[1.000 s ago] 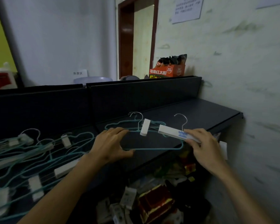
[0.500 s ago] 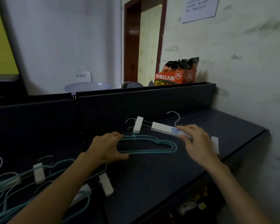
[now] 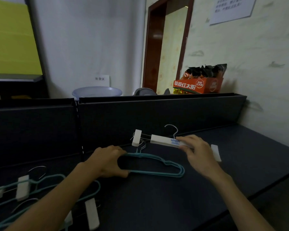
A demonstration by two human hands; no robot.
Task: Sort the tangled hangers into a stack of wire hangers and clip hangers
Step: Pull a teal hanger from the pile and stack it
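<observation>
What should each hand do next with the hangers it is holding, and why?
Probably set both down apart. The left hand grips the teal wire hangers lying on the dark shelf, and the right hand pinches the white clip hanger just behind them. They look untangled, so release, then reach for the tangled pile at left.

Dim, soft-focus view with wide-angle bending at edges.
</observation>
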